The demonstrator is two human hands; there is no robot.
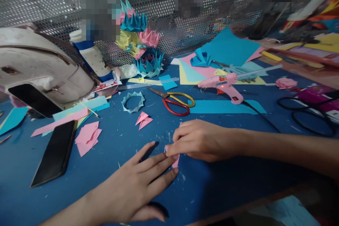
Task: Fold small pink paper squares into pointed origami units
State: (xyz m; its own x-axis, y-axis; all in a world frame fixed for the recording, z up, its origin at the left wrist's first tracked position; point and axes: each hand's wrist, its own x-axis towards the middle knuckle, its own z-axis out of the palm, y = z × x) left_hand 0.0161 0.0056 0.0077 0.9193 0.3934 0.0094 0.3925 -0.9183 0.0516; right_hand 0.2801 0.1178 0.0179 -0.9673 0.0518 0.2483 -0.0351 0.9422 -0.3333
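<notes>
A small folded piece of pink paper (176, 162) lies on the blue tabletop, mostly covered by fingers. My left hand (139, 180) is open and flat, fingers spread, its fingertips touching the paper's near side. Bent over the same paper, my right hand (203, 140) is closed, with fingertips pressing on its upper end. Just beyond them sit two folded pink triangles (143, 120) and a light-blue pointed paper ring (133, 102). Scissors (169, 96) with one yellow and one red handle lie slightly open behind my right hand.
A pink glue gun (221, 84) stands on a blue paper strip (212, 106), its cord trailing right. Pink paper squares (88, 137) and a phone (55, 153) lie left. Behind are a white bag (39, 60), a bottle (91, 56), folded paper flowers (149, 61) and blue sheets (230, 49).
</notes>
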